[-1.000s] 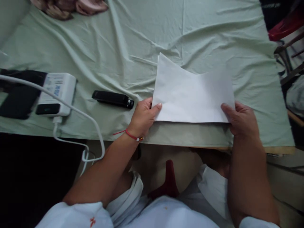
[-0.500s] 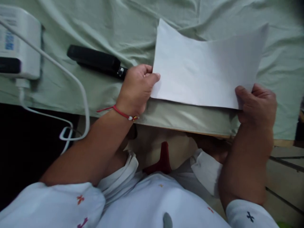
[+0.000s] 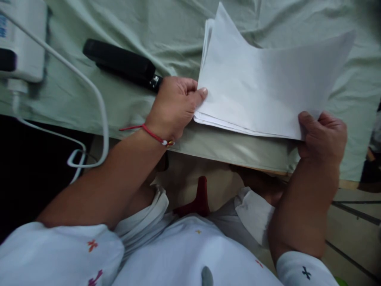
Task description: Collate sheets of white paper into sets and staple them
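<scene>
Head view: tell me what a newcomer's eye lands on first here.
The stack of white sheets stands out first. It is raised off the pale green cloth at right of centre, with its far corners curling up. The left hand pinches its left edge and the right hand grips its near right corner. A black stapler lies on the cloth just left of the left hand.

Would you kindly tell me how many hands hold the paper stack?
2: the left hand pinches the near left corner of the paper stack, the right hand grips its near right corner. No other hands show.
</scene>
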Demonstrator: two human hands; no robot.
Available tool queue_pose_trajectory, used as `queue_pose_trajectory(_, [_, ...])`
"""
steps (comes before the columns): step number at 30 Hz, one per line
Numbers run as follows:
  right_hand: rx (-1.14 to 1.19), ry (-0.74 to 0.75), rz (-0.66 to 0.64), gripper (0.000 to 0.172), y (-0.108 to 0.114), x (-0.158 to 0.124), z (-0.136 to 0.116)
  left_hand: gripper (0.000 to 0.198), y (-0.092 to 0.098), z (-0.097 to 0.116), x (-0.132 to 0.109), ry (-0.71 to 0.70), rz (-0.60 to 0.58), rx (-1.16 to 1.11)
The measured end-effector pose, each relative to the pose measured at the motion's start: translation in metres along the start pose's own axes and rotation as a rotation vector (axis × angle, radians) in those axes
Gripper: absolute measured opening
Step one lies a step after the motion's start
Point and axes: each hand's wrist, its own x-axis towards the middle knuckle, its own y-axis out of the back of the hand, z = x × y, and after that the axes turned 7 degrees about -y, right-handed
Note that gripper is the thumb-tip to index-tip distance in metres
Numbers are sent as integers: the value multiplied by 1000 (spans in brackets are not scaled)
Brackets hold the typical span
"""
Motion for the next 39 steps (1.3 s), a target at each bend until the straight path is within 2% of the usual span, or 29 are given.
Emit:
queue_pose_trajectory(4, [15, -5, 10, 8, 2, 4, 1, 36, -5, 15, -2, 73, 1, 23])
queue_pose_trajectory(6, [35, -6, 18, 11, 2, 6, 2, 29, -4, 19, -2, 103, -44, -20])
queue_pose_trajectory(10, [52, -16, 47, 17, 3, 7, 4, 21, 3, 15, -2, 133, -133, -7])
queue_pose_trajectory(13, [77, -41, 53, 20, 4, 6, 6, 35, 7, 13, -2, 143, -108, 33])
queue_pose_trajectory(16, [110, -71, 61, 21, 5, 6, 6, 42, 8, 17, -2, 169, -137, 20])
queue_pose_trajectory(20, [139, -96, 81, 24, 6, 4, 5, 30, 11, 24, -3, 198, -229, 35])
queue_pose_trajectory(22, [136, -105, 80, 26, 7, 3, 4, 33, 14, 23, -3, 188, -257, 62])
queue_pose_trajectory(27, [104, -113, 42, 27, 8, 2, 6, 46, 17, 14, 0, 178, -250, 27])
queue_pose_trajectory(30, [147, -107, 51, 27, 10, 4, 9, 44, 15, 19, 1, 214, -253, -15])
queue_pose_trajectory(34, [150, -149, 62, 25, 14, 7, 14, 29, 14, 34, -2, 264, -276, -39])
queue_pose_trajectory(37, [161, -159, 62, 25, 14, 7, 14, 32, 15, 36, -3, 287, -310, 0])
queue_pose_trajectory(39, [178, -155, 70, 25, 12, 7, 14, 35, 16, 32, -3, 281, -293, 43])
